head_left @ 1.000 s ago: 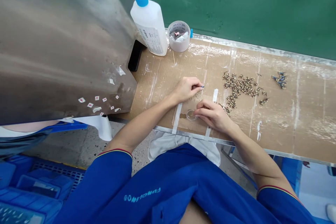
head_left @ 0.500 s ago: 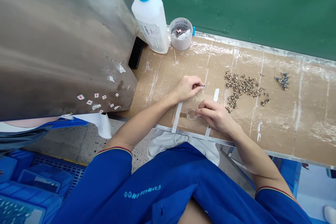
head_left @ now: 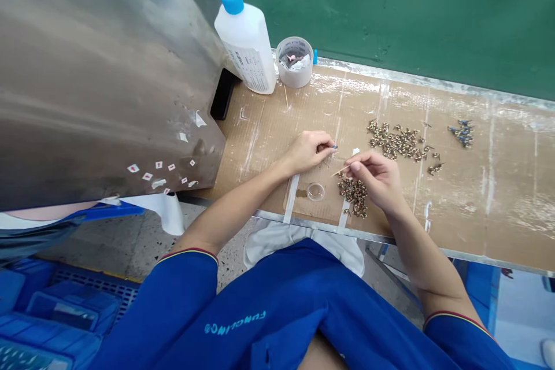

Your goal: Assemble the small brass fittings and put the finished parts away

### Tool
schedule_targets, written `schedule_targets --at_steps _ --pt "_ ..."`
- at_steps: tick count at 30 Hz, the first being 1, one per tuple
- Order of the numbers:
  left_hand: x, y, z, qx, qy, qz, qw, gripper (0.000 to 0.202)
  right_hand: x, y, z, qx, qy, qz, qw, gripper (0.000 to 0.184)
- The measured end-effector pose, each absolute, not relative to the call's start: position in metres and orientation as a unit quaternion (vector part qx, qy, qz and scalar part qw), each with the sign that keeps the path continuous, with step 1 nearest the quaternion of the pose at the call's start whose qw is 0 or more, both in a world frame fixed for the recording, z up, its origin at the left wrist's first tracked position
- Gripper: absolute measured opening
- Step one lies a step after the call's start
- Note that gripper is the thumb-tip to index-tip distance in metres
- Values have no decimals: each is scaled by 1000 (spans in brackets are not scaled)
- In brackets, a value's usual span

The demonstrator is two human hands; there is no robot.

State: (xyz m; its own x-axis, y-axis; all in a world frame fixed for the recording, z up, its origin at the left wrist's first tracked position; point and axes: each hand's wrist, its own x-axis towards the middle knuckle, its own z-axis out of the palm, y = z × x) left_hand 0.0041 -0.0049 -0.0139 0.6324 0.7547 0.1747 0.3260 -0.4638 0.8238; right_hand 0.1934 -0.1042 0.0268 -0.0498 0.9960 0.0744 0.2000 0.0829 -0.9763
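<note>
My left hand (head_left: pixel 309 150) rests on the cardboard-covered bench and pinches a tiny blue-tipped part (head_left: pixel 335 146). My right hand (head_left: pixel 376 178) is raised a little to its right and pinches a thin wooden stick (head_left: pixel 341 170) whose tip points at that part. A small clear round dish (head_left: pixel 315 191) lies on the bench just below both hands. A small heap of brass parts (head_left: pixel 354 192) sits under my right hand.
A larger scatter of brass parts (head_left: pixel 396 141) and a few blue ones (head_left: pixel 462 133) lie to the right. A white squeeze bottle with blue nozzle (head_left: pixel 245 40) and a tape roll holding scraps (head_left: pixel 295 61) stand at the back. A metal machine housing (head_left: pixel 99 81) fills the left.
My right hand has lifted off the clear dish and moved up and right, bringing the stick tip toward the part in my left hand. The small brass heap is now uncovered.
</note>
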Motion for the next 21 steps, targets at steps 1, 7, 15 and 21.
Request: schedule_targets --at_steps 1,7,15,21 --pt "4 -5 -14 812 329 273 397 11 195 -103 25 -530 -560 419 480 33" --pt "8 -8 -15 799 310 291 425 11 197 -94 14 -578 -532 266 559 29" --pt "10 -11 -11 771 298 305 472 12 195 -92 8 -583 -546 238 553 30" --pt "10 -11 -10 770 303 298 475 12 196 -92 5 -585 -562 228 539 30"
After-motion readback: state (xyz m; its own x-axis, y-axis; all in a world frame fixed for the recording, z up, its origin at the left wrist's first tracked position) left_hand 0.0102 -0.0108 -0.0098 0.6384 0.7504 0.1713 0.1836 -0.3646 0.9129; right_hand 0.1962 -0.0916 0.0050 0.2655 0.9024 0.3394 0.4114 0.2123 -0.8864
